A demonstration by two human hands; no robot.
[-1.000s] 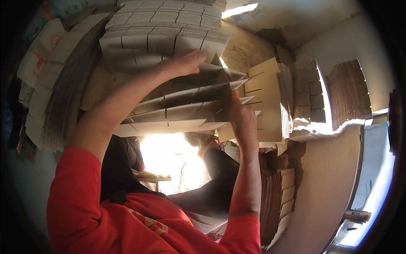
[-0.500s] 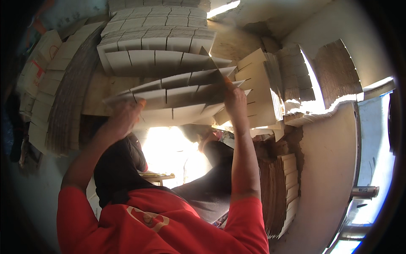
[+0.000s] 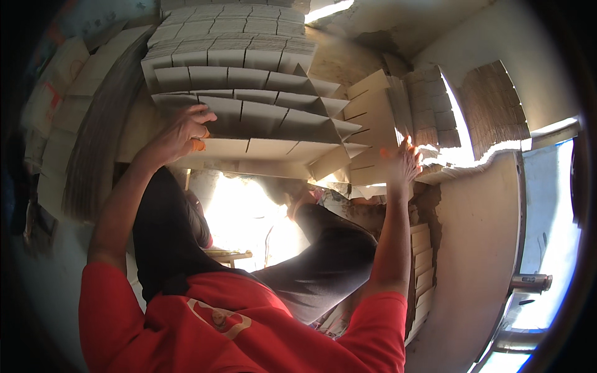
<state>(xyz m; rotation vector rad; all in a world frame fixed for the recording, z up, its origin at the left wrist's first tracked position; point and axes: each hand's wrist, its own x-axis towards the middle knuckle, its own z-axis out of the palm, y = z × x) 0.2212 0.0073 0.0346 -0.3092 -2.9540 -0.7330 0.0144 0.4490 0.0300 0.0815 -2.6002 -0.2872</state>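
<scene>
Since the earlier frame, your right hand (image 3: pixel 405 164) has left the end of the divider and swung outward to the right, while your left hand (image 3: pixel 181 134) has shifted slightly up and left. Largest in view are the cardboard stacks: a big slotted pile (image 3: pixel 245 55) behind the work, a tall row (image 3: pixel 102 124) on the left, and a pale slotted stack (image 3: pixel 372 118) on the right. Before you, in front of your knees, stands the half-built divider (image 3: pixel 264 121): long upright panels in rows, with a cross strip (image 3: pixel 331 163) set slantwise through their right ends. The step in hand seems to be slotting cross strips through those panels; the next move probably calls for picking up another strip and lining its slots up with theirs. Both forearms reach forward, elbows bent. Your right hand is open, fingers spread, beside the pale stack and holding nothing visible. Your left fingers curl at the divider's left end; whether they pinch a panel, you cannot tell. Smallest are the orange finger covers (image 3: pixel 198 145) there.
</scene>
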